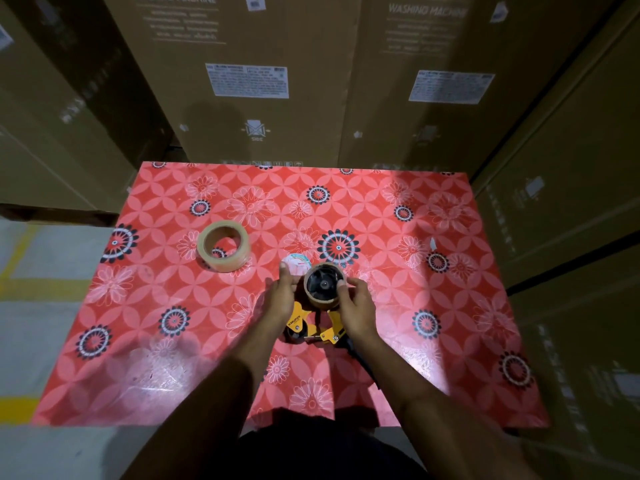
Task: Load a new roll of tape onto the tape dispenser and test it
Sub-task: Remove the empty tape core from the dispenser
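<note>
A yellow tape dispenser (313, 329) lies on the red flowered table (450, 306), its black hub facing up. A brown cardboard core (323, 301) sits around that hub. My right hand (358, 308) pinches the core's right side. My left hand (280, 297) rests against the dispenser's left side, with the thumb up by the core. A new roll of clear tape (223, 245) lies flat on the table, up and to the left of both hands, apart from them. A small round white label (296, 263) lies just beyond the core.
Tall cardboard boxes (263, 81) marked washing machine stand behind the table, and more boxes line its right side. Grey floor with yellow lines (31, 282) shows on the left. A small white scrap (433, 243) lies at the table's right.
</note>
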